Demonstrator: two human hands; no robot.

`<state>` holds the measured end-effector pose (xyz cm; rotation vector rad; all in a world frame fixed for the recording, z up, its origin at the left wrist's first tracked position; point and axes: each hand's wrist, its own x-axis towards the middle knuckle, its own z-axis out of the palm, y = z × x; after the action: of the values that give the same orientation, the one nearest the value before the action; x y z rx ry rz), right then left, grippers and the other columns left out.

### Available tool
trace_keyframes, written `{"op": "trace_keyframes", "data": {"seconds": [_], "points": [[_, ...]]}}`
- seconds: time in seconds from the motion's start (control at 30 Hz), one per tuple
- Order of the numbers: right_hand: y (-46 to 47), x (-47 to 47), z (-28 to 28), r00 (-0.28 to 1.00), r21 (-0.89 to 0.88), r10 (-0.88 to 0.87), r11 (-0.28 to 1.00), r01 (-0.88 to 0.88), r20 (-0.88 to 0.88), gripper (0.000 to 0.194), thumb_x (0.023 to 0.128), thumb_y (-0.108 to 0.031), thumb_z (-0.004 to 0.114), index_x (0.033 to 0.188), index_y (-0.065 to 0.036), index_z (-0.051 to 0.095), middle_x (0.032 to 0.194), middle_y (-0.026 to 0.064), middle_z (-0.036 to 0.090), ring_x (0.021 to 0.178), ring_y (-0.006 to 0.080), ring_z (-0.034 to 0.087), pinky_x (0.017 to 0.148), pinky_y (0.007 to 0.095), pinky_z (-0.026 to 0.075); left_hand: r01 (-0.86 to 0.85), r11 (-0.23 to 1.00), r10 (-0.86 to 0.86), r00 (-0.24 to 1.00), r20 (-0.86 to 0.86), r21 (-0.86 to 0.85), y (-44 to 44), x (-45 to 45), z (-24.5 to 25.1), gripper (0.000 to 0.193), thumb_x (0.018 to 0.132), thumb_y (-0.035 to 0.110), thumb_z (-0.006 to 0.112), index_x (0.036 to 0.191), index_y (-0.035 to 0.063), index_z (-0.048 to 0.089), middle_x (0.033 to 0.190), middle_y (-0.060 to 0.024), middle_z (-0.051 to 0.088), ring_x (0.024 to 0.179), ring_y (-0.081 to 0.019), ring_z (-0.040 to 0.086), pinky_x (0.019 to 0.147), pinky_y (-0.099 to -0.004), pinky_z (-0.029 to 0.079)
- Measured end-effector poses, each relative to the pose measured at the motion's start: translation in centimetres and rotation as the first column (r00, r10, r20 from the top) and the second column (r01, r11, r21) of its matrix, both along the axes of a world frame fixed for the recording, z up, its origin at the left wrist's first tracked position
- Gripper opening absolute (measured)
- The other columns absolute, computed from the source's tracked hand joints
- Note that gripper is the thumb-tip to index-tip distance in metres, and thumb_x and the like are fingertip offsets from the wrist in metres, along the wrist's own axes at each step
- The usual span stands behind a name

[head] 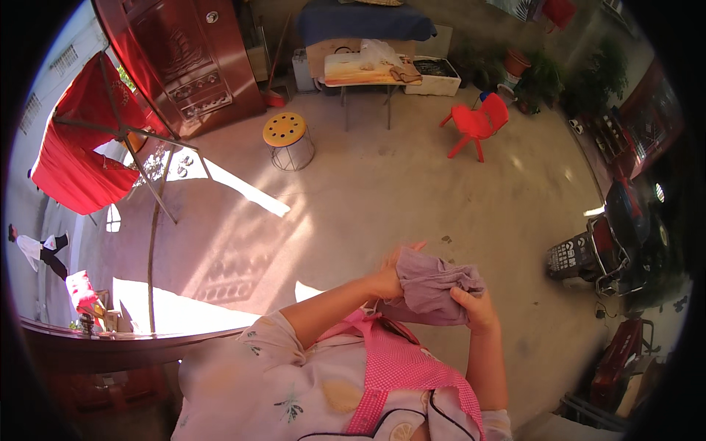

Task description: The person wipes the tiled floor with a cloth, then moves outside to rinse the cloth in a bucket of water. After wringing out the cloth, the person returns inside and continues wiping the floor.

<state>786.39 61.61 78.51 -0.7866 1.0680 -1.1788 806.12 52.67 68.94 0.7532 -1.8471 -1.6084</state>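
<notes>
A crumpled mauve cloth (436,289) is held up in front of my chest. My right hand (479,308) grips its right side, with the thumb lying over the folds. At its left edge, my left hand (390,278) touches the cloth and is partly covered by it. Some left fingertips stick out above, outstretched and blurred; whether that hand grips the cloth is hidden. Just below the cloth is the pink checked apron (397,353) I wear over a light printed top.
A yellow-topped stool (285,131) and a red plastic chair (479,124) stand on the concrete floor. Behind them is a folding table (353,69). A red-draped metal frame (91,143) is at left, a parked scooter (601,253) at right. A person (41,251) walks outside.
</notes>
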Motion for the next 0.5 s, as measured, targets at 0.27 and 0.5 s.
{"op": "trace_keyframes", "data": {"seconds": [0.27, 0.5], "points": [[-11.3, -11.1, 0.0, 0.947, -0.092, -0.264, 0.954, 0.284, 0.185, 0.058, 0.077, -0.014, 0.070, 0.127, 0.002, 0.045, 0.125, 0.0137, 0.052, 0.115, 0.0249, 0.051, 0.100, 0.0375, 0.040, 0.369, 0.866, -0.312, 0.926, -0.211, 0.338, -12.8, -8.4, 6.6, 0.029, 0.088, 0.015, 0.054, 0.113, 0.0016, 0.058, 0.110, -0.0003, 0.059, 0.102, -0.0109, 0.052, 0.091, -0.0268, 0.042], [-22.7, -19.9, -2.4, 0.974, -0.103, 0.037, 0.995, -0.014, 0.224, 0.048, 0.086, -0.010, 0.060, 0.130, 0.000, 0.044, 0.129, 0.0141, 0.049, 0.117, 0.0258, 0.050, 0.101, 0.0385, 0.040, -0.026, 0.841, 0.223, 0.927, -0.302, 0.541, -17.4, -16.6, 3.7, 0.029, 0.093, 0.025, 0.047, 0.109, 0.0039, 0.058, 0.095, 0.0035, 0.057, 0.084, -0.0074, 0.050, 0.074, -0.0241, 0.042]]}}
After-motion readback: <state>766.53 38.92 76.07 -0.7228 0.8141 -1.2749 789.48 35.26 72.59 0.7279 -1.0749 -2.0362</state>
